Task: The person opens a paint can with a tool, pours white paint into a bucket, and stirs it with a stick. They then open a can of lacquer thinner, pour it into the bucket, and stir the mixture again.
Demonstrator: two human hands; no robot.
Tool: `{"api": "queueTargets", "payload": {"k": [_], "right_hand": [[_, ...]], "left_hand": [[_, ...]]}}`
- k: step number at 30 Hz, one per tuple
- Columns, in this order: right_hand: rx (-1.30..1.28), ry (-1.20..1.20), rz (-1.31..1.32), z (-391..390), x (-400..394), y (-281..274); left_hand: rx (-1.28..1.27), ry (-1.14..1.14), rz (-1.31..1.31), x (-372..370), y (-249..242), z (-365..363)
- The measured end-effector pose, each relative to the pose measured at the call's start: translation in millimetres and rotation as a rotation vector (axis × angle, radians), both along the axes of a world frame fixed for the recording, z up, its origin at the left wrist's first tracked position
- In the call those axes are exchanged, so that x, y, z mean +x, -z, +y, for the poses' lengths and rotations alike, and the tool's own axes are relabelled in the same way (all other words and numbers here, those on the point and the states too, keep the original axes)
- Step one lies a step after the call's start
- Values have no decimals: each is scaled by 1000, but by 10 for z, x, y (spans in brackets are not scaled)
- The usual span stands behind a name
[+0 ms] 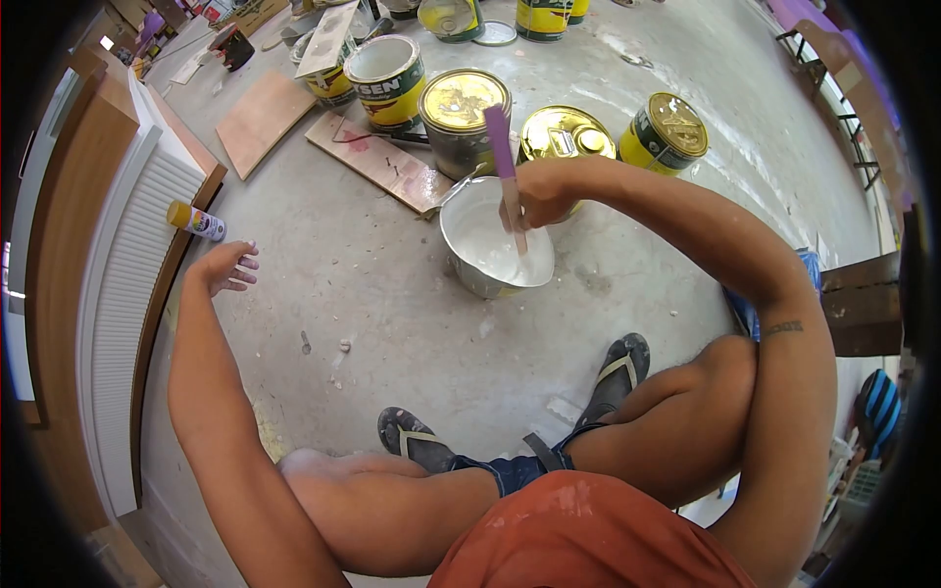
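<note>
My right hand [537,198] is closed around a flat stir stick [499,142] with a purple upper part. Its lower end dips into white paint [490,245] inside a pail [469,269], which stands on the concrete floor between my feet and the cans. My left hand [225,267] hangs out to the left with fingers apart, holding nothing; there are pale smears on the fingers. Just beyond it is a spray can [197,221] with a yellow cap, beside the white ribbed panel.
Behind the pail stand a gold-lidded can [466,103], a gold-topped can [569,135], a yellow-green can [668,132] and an open paint can [385,83]. A paint-stained board [377,162] lies left of them. A ribbed panel [103,255] lines the left side.
</note>
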State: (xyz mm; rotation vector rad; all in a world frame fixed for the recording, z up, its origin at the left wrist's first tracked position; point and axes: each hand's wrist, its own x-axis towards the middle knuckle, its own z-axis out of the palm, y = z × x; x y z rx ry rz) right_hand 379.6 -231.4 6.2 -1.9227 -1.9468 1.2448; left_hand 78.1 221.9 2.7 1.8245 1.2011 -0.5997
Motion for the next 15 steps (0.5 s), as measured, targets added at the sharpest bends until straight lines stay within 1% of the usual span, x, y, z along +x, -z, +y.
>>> {"api": "queueTargets", "payload": {"k": [2,3,4,6,7,8,10,11,12,14,15], "right_hand": [[-56,94,-465,102,-128,-180],[-3,118,-502,107,-176,-184],[-3,119,-503,82,-169,-97],[391,68,-205,35,-167,97],[380,15,-159,22,-175,133],[381,13,-158,17,-169,158],[221,-21,28,-2,-179,146],[121,19,117,-30,-144,115],[121,17,117,-33,-99,89],[10,0,-58,-14,13,28],[-2,1,-192,29,21,-24]], "left_hand": [[9,0,6,-1,3,-5],[4,3,4,-6,4,2],[0,5,1,-7,6,10],[-5,10,-4,-4,12,28],[-11,12,-10,-13,21,37],[-10,10,-9,-23,27,49],[-14,7,-19,-24,28,57],[-14,5,-18,-26,28,60],[-13,2,-14,-27,28,62],[-11,-1,-10,-29,19,56],[-9,0,-2,-31,21,58]]}}
